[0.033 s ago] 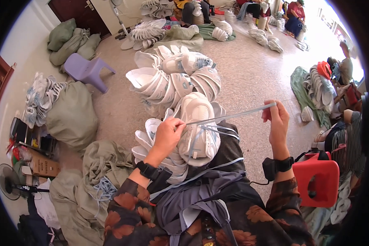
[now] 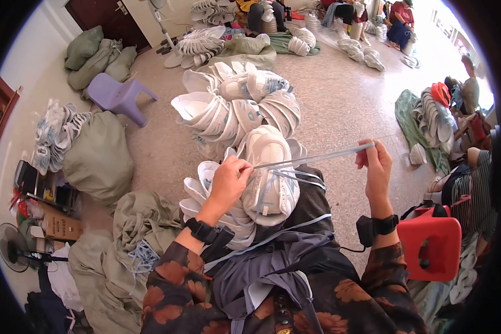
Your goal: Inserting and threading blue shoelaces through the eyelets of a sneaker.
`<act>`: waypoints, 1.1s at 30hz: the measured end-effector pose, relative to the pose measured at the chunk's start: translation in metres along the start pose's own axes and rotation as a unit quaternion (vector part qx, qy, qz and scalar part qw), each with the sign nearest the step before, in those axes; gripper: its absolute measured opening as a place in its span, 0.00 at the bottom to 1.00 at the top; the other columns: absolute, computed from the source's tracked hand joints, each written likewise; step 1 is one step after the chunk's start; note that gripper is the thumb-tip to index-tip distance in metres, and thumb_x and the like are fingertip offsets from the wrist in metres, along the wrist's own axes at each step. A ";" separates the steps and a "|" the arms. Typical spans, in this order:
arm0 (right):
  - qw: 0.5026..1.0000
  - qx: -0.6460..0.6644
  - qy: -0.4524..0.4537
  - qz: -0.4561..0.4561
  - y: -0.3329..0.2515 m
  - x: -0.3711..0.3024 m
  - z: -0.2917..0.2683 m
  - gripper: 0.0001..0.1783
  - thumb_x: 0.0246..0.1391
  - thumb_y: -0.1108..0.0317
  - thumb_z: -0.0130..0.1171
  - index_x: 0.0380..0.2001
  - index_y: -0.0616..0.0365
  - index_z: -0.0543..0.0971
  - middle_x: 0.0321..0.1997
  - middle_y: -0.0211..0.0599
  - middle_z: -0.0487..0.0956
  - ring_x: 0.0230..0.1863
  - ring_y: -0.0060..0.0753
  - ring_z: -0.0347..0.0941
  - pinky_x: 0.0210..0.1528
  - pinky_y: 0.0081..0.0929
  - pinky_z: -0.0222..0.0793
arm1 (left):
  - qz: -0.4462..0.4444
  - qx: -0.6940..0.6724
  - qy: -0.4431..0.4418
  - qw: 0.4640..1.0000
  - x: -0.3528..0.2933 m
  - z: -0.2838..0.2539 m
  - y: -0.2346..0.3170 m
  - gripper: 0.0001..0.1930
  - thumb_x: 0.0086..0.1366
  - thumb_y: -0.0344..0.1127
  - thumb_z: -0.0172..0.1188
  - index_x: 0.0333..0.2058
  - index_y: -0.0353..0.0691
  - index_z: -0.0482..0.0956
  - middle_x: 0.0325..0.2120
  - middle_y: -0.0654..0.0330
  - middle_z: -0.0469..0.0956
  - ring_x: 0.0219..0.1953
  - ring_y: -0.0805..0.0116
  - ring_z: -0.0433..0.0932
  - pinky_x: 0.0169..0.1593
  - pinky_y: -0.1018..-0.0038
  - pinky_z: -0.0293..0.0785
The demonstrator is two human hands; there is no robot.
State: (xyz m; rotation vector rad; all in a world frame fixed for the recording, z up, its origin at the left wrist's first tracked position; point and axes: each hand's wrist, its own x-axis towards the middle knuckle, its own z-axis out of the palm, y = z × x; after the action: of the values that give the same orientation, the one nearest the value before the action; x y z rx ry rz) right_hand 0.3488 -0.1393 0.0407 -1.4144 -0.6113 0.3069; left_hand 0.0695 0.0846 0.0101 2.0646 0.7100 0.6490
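Note:
A white shoe upper (image 2: 267,147) with pale blue trim rests on my lap, toe pointing away from me. Between my hands a pale blue shoelace (image 2: 323,153) is stretched above it, sloping up to the right. My left hand (image 2: 228,181) pinches the lace at the upper's left edge. Out to the right, my right hand (image 2: 377,164) is closed on the lace's other end, well apart from the upper. Other lace strands cross the upper's throat and trail over my dark trouser leg. More nested white uppers (image 2: 192,207) lie under and beside my left hand.
Just beyond lies a curved row of nested uppers (image 2: 234,119). A red stool (image 2: 428,245) stands to my right, a purple chair (image 2: 117,94) at the far left. Green sacks (image 2: 97,158) and a bundle of laces (image 2: 143,256) are on the left. Other people sit at the back and right.
Almost nothing differs. My right hand, with its end of the lace, is very slightly lower.

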 end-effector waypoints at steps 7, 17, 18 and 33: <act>0.882 -0.382 -0.267 -0.076 0.040 -0.030 -0.016 0.08 0.58 0.71 0.57 0.38 0.63 0.79 0.30 0.42 0.79 0.29 0.37 0.77 0.35 0.31 0.73 | -0.105 -0.178 -0.033 0.978 0.020 0.012 -0.001 0.04 0.65 0.28 0.61 0.34 0.33 0.80 0.23 0.63 0.80 0.16 0.82 0.70 0.19 0.82 0.68; 0.910 -0.253 -0.323 -0.056 -0.004 -0.043 0.056 0.08 0.57 0.72 0.57 0.38 0.64 0.80 0.34 0.47 0.79 0.33 0.47 0.78 0.38 0.36 0.73 | -0.007 -0.051 -0.012 0.999 0.017 0.014 -0.012 0.04 0.64 0.28 0.62 0.35 0.34 0.81 0.25 0.64 0.82 0.21 0.82 0.73 0.26 0.80 0.71; 0.910 -0.254 -0.322 -0.055 -0.002 -0.043 0.057 0.08 0.57 0.72 0.57 0.38 0.64 0.80 0.34 0.47 0.79 0.33 0.47 0.78 0.38 0.36 0.73 | -0.018 -0.042 -0.014 0.999 0.017 0.015 -0.010 0.04 0.64 0.28 0.62 0.35 0.34 0.82 0.25 0.64 0.82 0.22 0.80 0.73 0.28 0.79 0.71; 0.828 -0.377 -0.334 -0.245 0.033 -0.072 0.128 0.18 0.54 0.66 0.61 0.48 0.57 0.74 0.32 0.45 0.76 0.31 0.52 0.77 0.33 0.46 0.72 | 0.173 0.278 0.027 0.944 -0.009 0.032 0.001 0.14 0.60 0.33 0.62 0.44 0.36 0.76 0.37 0.54 0.78 0.42 0.50 0.78 0.49 0.58 0.74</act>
State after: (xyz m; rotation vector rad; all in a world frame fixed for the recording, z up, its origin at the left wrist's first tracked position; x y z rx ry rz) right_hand 0.2230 -0.0682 -0.0023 -1.8174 -1.7952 0.1332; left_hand 0.0844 0.0600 -0.0069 2.7443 0.6119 0.7640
